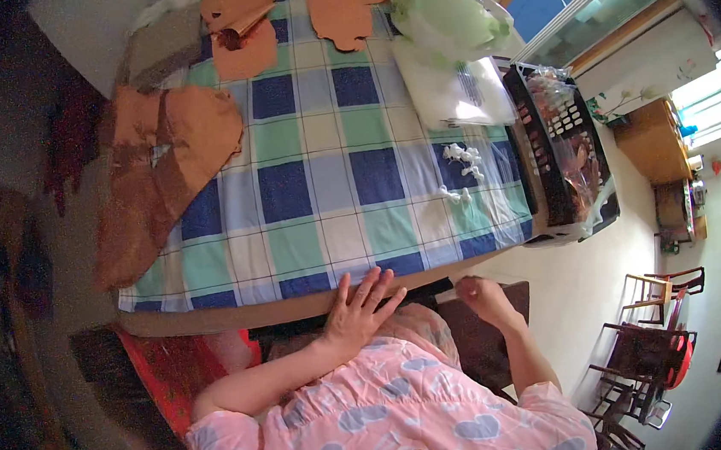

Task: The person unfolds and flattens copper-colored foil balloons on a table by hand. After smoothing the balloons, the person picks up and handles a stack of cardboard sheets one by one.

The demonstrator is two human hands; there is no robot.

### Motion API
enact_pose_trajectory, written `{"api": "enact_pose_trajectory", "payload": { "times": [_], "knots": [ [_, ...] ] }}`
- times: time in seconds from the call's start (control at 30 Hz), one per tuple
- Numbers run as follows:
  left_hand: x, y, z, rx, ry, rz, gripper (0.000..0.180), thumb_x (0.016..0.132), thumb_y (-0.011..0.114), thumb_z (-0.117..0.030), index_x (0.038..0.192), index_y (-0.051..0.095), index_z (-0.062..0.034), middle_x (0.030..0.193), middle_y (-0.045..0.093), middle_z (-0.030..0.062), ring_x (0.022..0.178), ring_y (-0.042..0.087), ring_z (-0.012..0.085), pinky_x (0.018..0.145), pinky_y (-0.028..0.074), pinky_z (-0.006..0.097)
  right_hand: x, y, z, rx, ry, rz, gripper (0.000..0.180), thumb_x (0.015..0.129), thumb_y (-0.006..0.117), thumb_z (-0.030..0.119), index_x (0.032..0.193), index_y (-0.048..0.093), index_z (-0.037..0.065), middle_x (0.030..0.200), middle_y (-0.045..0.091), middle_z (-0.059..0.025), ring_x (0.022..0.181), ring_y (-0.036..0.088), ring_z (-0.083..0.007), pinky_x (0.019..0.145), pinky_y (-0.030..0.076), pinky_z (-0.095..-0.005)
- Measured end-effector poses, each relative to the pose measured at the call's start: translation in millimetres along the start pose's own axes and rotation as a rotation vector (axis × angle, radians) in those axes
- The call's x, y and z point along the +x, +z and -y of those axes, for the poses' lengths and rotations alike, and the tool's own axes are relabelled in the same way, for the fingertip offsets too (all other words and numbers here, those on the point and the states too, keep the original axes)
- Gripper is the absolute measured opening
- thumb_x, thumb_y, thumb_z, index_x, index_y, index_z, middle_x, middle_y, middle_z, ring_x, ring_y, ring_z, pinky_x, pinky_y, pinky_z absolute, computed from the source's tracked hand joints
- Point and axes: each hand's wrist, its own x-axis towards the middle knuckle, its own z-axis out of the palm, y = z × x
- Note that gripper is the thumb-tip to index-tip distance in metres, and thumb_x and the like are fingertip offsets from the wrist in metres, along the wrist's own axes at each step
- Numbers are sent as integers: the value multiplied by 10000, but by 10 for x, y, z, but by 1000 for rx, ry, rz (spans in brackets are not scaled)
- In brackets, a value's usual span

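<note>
My left hand (363,312) is open, its fingers spread at the near edge of the checked cloth (283,189), just in front of my body. Farther right, my right hand (483,300) is curled closed beyond the cloth's near edge. Whatever it may hold is hidden. Several small white crumpled bits (463,161) lie on the cloth's right side. A large brown sheet-like piece (170,156) drapes over the left edge. At the far side lie a smaller orange-brown piece (245,59) and another orange-brown cut-out shape (340,8).
Pale green plastic bags (450,20) and a whitish flat packet (461,96) rest at the far right. Beside the cloth stands a black tray (534,145) with small items under clear plastic. Wooden chairs (646,354) stand farther right; red fabric (180,365) is at lower left.
</note>
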Motion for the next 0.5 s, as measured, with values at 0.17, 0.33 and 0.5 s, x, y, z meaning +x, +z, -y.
{"api": "enact_pose_trajectory", "payload": {
  "times": [0.17, 0.33, 0.5],
  "knots": [
    [163, -124, 154, -30, -227, -138, 571, 842, 472, -214, 1397, 337, -217, 1483, 220, 147, 1369, 214, 329, 1029, 212, 615, -25, -396, 702, 12, -100, 265, 169, 823, 622, 166, 956, 634, 63, 856, 654, -135, 828, 631, -334, 698, 497, -390],
    [129, -144, 165, -54, -168, -75, 540, 852, 454, -213, 1383, 358, -201, 1436, 308, 140, 1345, 258, 309, 1020, 240, 586, 205, -552, 1145, 132, -290, 339, 165, 846, 596, 121, 989, 632, 49, 888, 659, -123, 818, 640, -293, 709, 501, -356],
    [119, -110, 309, -62, -101, -139, 554, 845, 476, -256, 1383, 358, -195, 1432, 324, 128, 1314, 313, 274, 1035, 256, 537, 640, -612, 1596, 57, -510, 268, 184, 849, 589, 92, 1021, 631, 43, 895, 659, -125, 810, 644, -260, 708, 503, -332]
  ]
}}
